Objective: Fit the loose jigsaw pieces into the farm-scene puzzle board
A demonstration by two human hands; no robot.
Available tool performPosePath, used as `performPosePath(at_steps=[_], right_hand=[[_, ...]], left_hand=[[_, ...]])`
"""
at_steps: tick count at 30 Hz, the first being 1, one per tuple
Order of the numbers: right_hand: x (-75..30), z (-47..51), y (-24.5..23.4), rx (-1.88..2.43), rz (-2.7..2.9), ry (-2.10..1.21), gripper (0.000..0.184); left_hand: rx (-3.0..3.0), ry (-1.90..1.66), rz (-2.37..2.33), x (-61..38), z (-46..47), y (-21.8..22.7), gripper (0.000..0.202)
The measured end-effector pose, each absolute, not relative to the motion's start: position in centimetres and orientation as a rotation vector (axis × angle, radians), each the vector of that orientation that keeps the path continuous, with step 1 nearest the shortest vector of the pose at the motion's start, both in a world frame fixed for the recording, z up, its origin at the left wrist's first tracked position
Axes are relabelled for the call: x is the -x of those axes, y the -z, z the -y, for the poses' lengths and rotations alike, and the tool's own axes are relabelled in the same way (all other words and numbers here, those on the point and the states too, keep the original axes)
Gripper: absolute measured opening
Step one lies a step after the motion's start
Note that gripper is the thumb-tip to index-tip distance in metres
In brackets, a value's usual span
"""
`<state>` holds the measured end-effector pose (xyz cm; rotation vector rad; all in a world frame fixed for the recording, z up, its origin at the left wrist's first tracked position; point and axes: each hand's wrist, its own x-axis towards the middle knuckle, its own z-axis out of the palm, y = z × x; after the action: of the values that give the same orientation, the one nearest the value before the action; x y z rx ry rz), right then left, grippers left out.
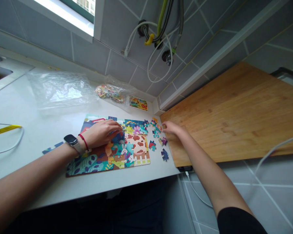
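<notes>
A colourful jigsaw puzzle (139, 146) lies partly assembled on the white counter, with animals, leaves and a white fence in its picture. My left hand (104, 131), with a watch and a red string at the wrist, rests over its upper middle. Its fingers are stretched forward and slightly bent, hiding part of the picture. To the right, several loose puzzle pieces (164, 155) lie between the puzzle and the wooden board. At their upper right edge, my right hand (171, 127) pinches a small puzzle piece (164, 126) between thumb and fingertips.
Behind the puzzle lie a clear plastic bag (63, 89), a bag of more pieces (109, 93) and a small picture card (138, 103). A wooden board (229, 120) borders the right side. Left are more pieces (52, 148) and a white cable (18, 139).
</notes>
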<state>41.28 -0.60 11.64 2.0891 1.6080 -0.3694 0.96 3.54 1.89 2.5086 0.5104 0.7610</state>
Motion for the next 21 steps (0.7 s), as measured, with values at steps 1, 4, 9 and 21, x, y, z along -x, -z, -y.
performPosePath(at_steps=[1, 4, 9, 21], right_hand=[[-41.5, -0.5, -11.3, -2.074, -1.597, 0.385, 0.036], [-41.8, -3.0, -10.5, -2.036, -1.605, 0.422, 0.034], [-40.3, -5.2, -9.2, -1.989, -1.768, 0.438, 0.06], [-38.4, -5.1, -8.4, -1.881, -1.88, 0.32, 0.062]], left_hand=[[-2.507, -0.76, -0.504, -1.0, -3.5, -1.9, 0.036], [-2.496, -0.771, -0.485, -1.1, -3.4, -2.1, 0.035], [-2.467, -0.802, -0.469, -1.1, -3.3, -2.3, 0.032], [-2.495, -0.77, -0.45, -1.5, -2.7, -1.8, 0.028]])
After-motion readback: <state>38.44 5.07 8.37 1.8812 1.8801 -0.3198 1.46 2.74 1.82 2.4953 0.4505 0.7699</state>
